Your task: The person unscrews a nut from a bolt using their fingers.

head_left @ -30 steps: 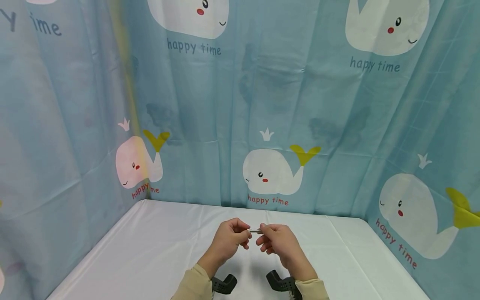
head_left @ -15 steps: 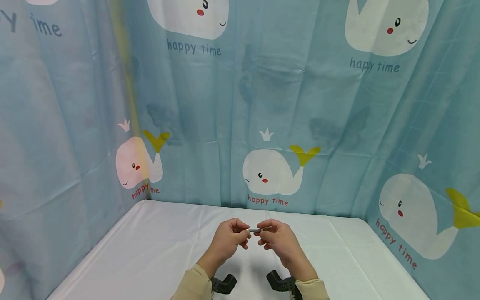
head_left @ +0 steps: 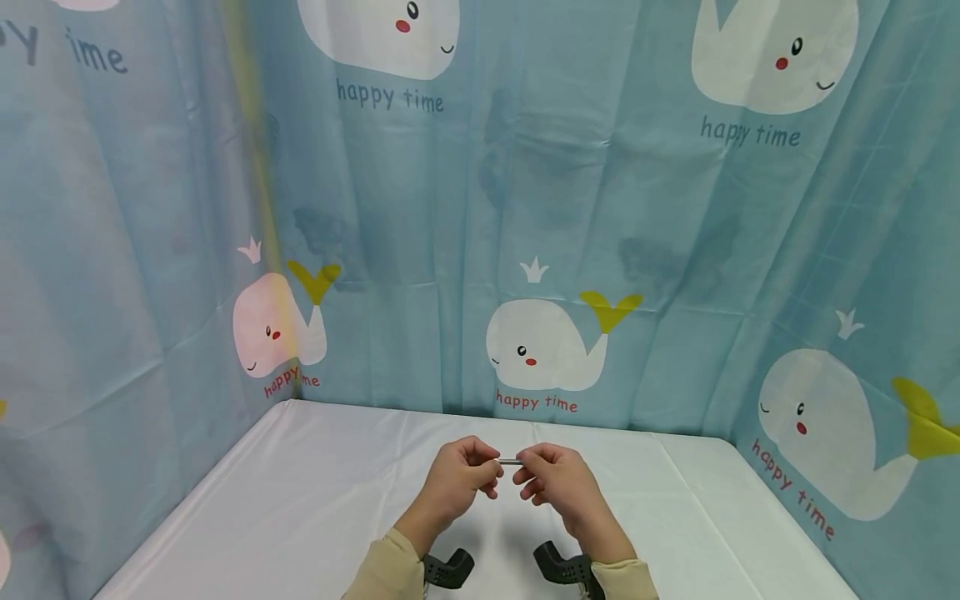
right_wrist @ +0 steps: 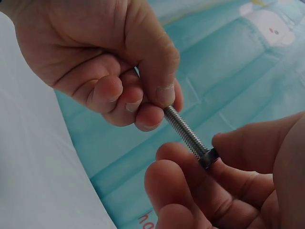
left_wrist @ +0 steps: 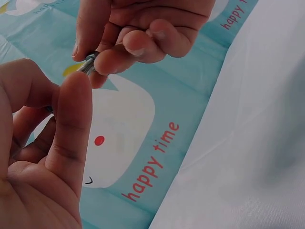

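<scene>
In the head view my left hand (head_left: 457, 479) and right hand (head_left: 558, 483) meet above the middle of the table, with a thin metal bolt (head_left: 510, 462) level between their fingertips. The right wrist view shows the bolt's threaded silver shank (right_wrist: 183, 129) bare between the hands. My left thumb and forefinger pinch one end of it, and cover that end. At the other end sits a dark, nut-like piece (right_wrist: 208, 158), held between my right thumb and fingers; whether it is a nut or the bolt's head I cannot tell. The left wrist view catches only a short stretch of thread (left_wrist: 87, 66).
A white cloth (head_left: 315, 500) covers the table below the hands. Behind and at both sides hangs a blue curtain (head_left: 405, 333) with printed whales. Black wrist mounts (head_left: 448, 570) sit at both cuffs.
The right fingers have shifted at their end of the bolt: thumb and forefinger spread apart half a second ago, now closed together again. The left hand has kept its place and pinch.
</scene>
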`<state>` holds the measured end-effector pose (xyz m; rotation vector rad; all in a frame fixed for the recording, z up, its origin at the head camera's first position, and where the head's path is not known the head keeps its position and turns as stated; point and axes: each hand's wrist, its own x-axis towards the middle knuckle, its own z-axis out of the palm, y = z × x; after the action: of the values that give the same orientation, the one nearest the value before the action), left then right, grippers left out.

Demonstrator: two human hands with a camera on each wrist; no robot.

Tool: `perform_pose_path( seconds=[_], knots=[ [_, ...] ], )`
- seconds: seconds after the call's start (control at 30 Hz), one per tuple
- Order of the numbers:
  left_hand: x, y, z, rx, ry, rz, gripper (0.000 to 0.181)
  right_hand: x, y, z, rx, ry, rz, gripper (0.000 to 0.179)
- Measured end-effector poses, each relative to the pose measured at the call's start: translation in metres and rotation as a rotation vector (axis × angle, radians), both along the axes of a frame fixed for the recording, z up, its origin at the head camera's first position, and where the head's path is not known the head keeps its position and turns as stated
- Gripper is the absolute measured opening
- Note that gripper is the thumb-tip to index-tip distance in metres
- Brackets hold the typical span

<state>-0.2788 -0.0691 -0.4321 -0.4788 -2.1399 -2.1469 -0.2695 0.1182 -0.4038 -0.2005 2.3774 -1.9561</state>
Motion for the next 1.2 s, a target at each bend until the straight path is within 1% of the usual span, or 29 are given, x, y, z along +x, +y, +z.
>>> perform_pose_path(
  seconds=[0.17, 0.3, 0.5, 0.53, 0.73, 0.87, 0.97, 1.03, 1.13, 1.2],
  knots=[
    [-0.0007, -0.0003, -0.0003, 0.008, -0.01, -0.005, 0.015, -0.0023, 0.0004, -0.0013, -0.031, 0.022, 0.017, 0.023],
    [0.0001, -0.0003, 0.0003, -0.002, 0.0, 0.0, 0.015, -0.0027, 0.0003, -0.0013, -0.05, 0.047, 0.031, 0.019],
    [-0.0009, -0.0002, -0.0014, 0.002, -0.01, -0.001, 0.013, -0.0027, -0.0003, -0.0025, -0.059, 0.103, 0.033, 0.015],
    [-0.0015, -0.0003, -0.0018, 0.003, -0.016, -0.001, 0.013, -0.0028, -0.0003, -0.0028, -0.066, 0.108, 0.035, 0.015],
    [0.0, -0.0008, -0.0001, -0.004, 0.0, 0.005, 0.012, -0.0017, -0.0001, -0.0021, -0.096, 0.122, 0.041, 0.015],
    [0.0006, -0.0008, 0.0, -0.011, 0.009, 0.01, 0.013, -0.002, -0.0002, -0.0017, -0.117, 0.102, 0.035, 0.022],
    [0.0005, -0.0007, -0.0002, -0.01, 0.012, 0.01, 0.013, -0.0026, 0.0003, -0.0025, -0.095, 0.054, 0.015, 0.035],
    [0.0001, -0.0004, -0.0003, -0.007, 0.009, 0.011, 0.013, -0.0027, 0.0006, -0.0031, -0.053, 0.027, 0.0, 0.042],
    [-0.0002, -0.0004, -0.0006, -0.002, 0.004, 0.009, 0.012, -0.0028, 0.0004, -0.0042, 0.001, 0.023, -0.01, 0.039],
    [0.0004, -0.0004, -0.0004, -0.003, 0.003, 0.006, 0.012, -0.0027, 0.0, -0.0042, 0.004, 0.037, -0.011, 0.034]
  ],
)
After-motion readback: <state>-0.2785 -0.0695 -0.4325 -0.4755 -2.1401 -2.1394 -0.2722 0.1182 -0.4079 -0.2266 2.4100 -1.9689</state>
